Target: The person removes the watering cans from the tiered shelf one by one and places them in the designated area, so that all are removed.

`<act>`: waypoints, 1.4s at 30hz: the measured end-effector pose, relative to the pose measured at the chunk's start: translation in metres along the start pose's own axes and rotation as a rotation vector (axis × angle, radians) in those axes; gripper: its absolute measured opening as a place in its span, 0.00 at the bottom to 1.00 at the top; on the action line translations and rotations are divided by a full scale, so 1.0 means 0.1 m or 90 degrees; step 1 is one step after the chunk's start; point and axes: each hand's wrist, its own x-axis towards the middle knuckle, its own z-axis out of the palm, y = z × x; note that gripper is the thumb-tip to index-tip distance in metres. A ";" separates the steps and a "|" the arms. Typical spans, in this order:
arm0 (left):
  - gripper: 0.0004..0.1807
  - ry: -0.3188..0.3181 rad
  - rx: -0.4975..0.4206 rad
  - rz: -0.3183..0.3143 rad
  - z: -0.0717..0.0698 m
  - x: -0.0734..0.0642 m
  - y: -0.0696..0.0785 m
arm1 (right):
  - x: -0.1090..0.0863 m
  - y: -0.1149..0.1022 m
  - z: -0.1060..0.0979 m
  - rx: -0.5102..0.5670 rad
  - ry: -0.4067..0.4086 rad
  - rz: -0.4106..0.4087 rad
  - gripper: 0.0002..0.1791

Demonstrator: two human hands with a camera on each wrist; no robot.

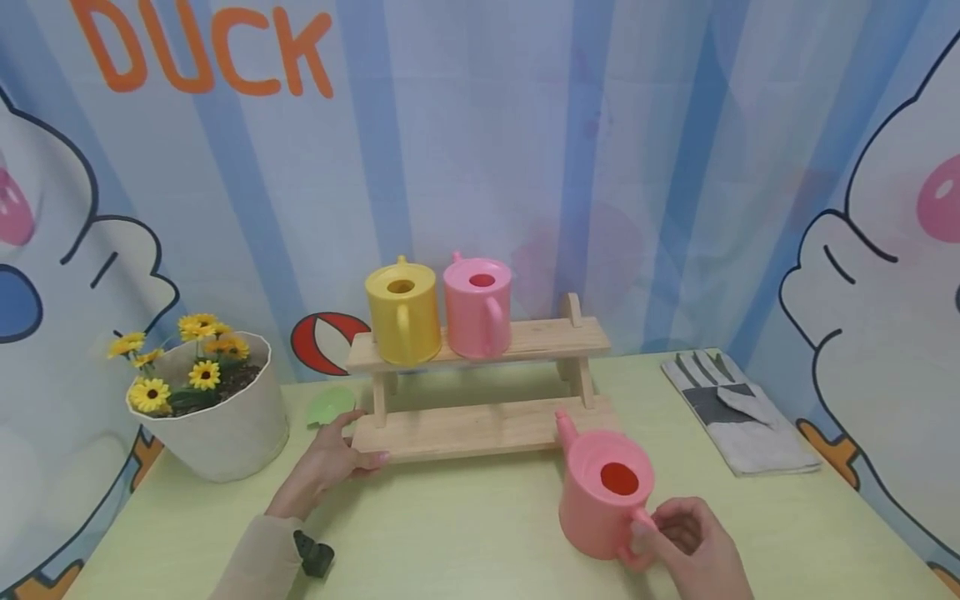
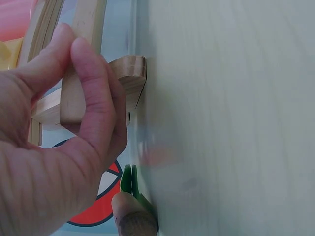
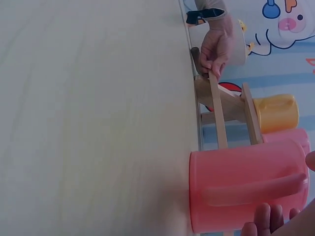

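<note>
My left hand [image 1: 330,458] grips the left end of the lower plank of a two-tier wooden shelf [image 1: 480,429], thumb on one side and fingers on the other, as the left wrist view shows. At the shelf's front right is a pink watering can [image 1: 596,517], upright, its spout toward the shelf. My right hand [image 1: 693,542] is at this can's handle [image 3: 256,191], its thumb overlapping it in the head view. In the right wrist view the fingers [image 3: 266,219] are apart from the handle. A yellow watering can [image 1: 405,321] and another pink watering can [image 1: 480,312] stand on the upper plank.
A white pot [image 1: 217,429] of yellow flowers stands left of the shelf. Beside my left hand lies a green tool [image 1: 330,406], partly hidden. Grey-and-white gloves [image 1: 738,417] lie at the right. A printed curtain [image 1: 480,150] hangs behind the table.
</note>
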 end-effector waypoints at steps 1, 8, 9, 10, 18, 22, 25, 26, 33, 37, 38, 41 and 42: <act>0.56 -0.001 0.000 -0.001 0.00 0.00 0.00 | -0.01 -0.02 -0.01 0.003 0.005 -0.002 0.35; 0.56 0.001 0.007 -0.004 -0.01 0.00 0.00 | -0.04 -0.21 -0.14 -0.017 0.023 -0.033 0.34; 0.56 0.001 0.007 -0.004 -0.01 0.00 0.00 | -0.04 -0.25 -0.15 -0.024 0.027 -0.042 0.34; 0.56 0.001 0.007 -0.005 -0.01 0.00 0.00 | -0.05 -0.28 -0.17 -0.030 0.030 -0.050 0.34; 0.56 0.003 0.009 -0.016 0.00 0.01 0.02 | -0.05 -0.52 -0.24 -0.054 0.046 -0.108 0.32; 0.56 0.004 0.008 -0.018 0.00 0.01 0.01 | -0.04 -0.62 -0.25 -0.056 0.045 -0.123 0.32; 0.56 0.004 0.009 -0.016 0.00 0.01 0.01 | -0.03 -0.71 -0.24 -0.062 0.045 -0.155 0.31; 0.56 0.006 0.011 -0.016 0.00 0.01 0.01 | -0.02 -0.75 -0.24 -0.062 0.043 -0.168 0.31; 0.56 0.005 0.008 -0.009 0.01 0.02 -0.02 | 0.01 -0.95 -0.16 -0.050 0.023 -0.232 0.30; 0.56 0.004 0.002 -0.008 0.01 0.02 -0.02 | 0.02 -1.04 -0.12 -0.044 0.009 -0.271 0.28; 0.57 0.004 0.001 -0.009 0.01 0.02 -0.02 | 0.02 -1.07 -0.11 -0.045 0.007 -0.282 0.28; 0.57 0.005 -0.001 -0.007 0.00 0.03 -0.02 | 0.04 -1.14 -0.07 -0.048 0.001 -0.314 0.27; 0.57 0.005 -0.002 -0.007 0.00 0.03 -0.02 | 0.04 -1.17 -0.06 -0.046 -0.001 -0.324 0.27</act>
